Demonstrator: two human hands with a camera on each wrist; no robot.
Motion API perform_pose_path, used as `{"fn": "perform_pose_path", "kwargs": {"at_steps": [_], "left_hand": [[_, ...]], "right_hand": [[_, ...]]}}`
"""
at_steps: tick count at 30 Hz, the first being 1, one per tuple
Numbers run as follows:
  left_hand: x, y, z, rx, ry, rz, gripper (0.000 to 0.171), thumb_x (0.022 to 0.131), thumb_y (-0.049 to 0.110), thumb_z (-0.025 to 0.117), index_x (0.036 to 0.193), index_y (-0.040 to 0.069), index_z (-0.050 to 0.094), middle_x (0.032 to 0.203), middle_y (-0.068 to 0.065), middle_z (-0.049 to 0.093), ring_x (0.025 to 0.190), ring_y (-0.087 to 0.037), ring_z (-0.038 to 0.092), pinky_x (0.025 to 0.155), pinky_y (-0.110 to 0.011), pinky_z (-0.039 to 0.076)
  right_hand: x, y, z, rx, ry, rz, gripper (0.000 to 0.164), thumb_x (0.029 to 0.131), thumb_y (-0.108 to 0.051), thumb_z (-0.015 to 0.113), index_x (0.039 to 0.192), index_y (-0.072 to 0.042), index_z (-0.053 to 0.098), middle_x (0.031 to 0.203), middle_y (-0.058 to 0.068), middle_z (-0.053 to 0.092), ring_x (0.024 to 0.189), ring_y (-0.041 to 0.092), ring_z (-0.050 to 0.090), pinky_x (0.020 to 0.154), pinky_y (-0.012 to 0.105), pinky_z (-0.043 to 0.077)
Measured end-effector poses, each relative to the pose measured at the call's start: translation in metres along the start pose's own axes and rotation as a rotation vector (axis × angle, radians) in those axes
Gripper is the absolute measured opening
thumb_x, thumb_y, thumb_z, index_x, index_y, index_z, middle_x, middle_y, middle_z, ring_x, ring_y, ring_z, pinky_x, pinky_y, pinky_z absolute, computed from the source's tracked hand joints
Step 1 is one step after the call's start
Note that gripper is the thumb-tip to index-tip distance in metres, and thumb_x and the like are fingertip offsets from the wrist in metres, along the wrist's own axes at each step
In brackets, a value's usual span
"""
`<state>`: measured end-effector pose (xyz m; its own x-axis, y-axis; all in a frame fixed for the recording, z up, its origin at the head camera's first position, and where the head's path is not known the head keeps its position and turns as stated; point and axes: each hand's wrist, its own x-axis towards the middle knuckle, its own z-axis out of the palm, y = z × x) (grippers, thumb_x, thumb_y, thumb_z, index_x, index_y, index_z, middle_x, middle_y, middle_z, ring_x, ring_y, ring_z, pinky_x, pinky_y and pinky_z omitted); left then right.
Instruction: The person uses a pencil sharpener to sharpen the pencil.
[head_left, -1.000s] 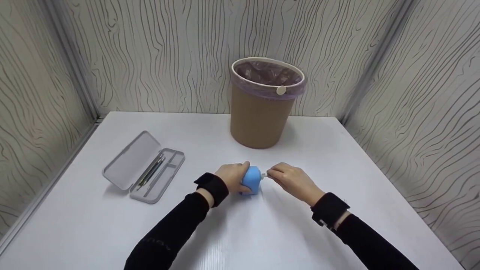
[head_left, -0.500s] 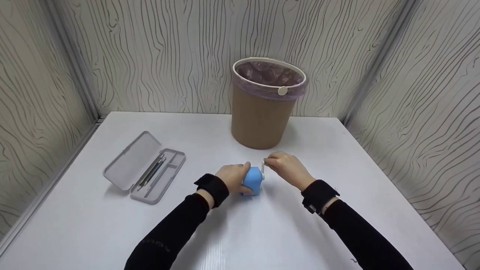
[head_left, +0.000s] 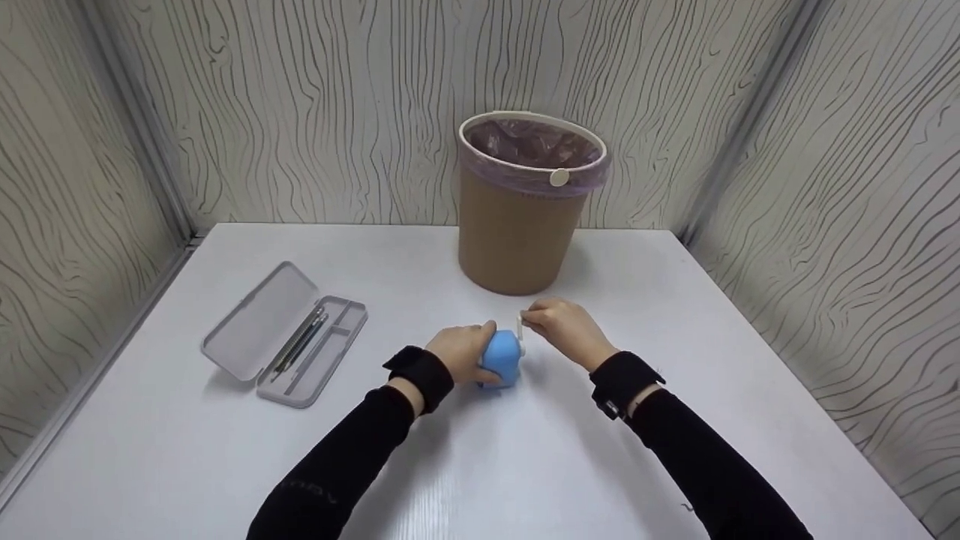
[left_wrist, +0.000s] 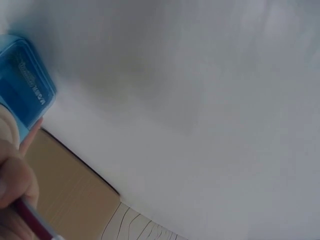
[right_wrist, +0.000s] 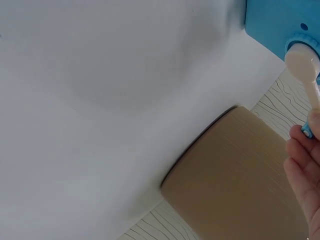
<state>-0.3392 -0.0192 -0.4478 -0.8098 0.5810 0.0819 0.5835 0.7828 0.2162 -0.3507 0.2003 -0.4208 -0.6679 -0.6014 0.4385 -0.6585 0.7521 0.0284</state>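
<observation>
In the head view, my left hand (head_left: pixel 461 356) grips a blue pencil sharpener (head_left: pixel 501 358) standing on the white table. The left wrist view shows its clear blue drawer (left_wrist: pixel 27 82), plus a dark red pencil (left_wrist: pixel 32 220) at the fingers; its far end is hidden. My right hand (head_left: pixel 566 326) pinches the end of the white crank (head_left: pixel 520 328), which points away from me on the sharpener's right side. In the right wrist view, the crank's round hub (right_wrist: pixel 301 62) meets the blue body, with a small blue piece (right_wrist: pixel 307 131) at the fingertips.
Behind the hands stands a brown bin (head_left: pixel 517 232) lined with a purple bag. An open grey pencil case (head_left: pixel 319 375) holding several pencils (head_left: pixel 300 343) lies to the left. Wood-patterned panels (head_left: pixel 337 112) close off the table's back and sides.
My right hand has swung away from me and slightly left, turning the crank from pointing right to pointing toward the bin. The left hand keeps its grip on the pencil sharpener.
</observation>
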Motion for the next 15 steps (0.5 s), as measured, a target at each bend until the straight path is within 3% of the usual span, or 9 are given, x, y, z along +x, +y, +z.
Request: {"fn": "perform_pose_path", "kwargs": {"at_steps": [15], "left_hand": [[-0.0006, -0.0005, -0.0015, -0.016, 0.016, 0.006, 0.08, 0.082, 0.046, 0.084, 0.139, 0.003, 0.047, 0.122, -0.015, 0.073, 0.11, -0.029, 0.073, 0.097, -0.041, 0.059]], "right_hand": [[0.0066, 0.001, 0.0032, -0.001, -0.041, -0.001, 0.011, 0.091, -0.008, 0.073, 0.099, -0.007, 0.081, 0.091, 0.009, 0.076, 0.081, 0.026, 0.074, 0.072, 0.036, 0.061]]}}
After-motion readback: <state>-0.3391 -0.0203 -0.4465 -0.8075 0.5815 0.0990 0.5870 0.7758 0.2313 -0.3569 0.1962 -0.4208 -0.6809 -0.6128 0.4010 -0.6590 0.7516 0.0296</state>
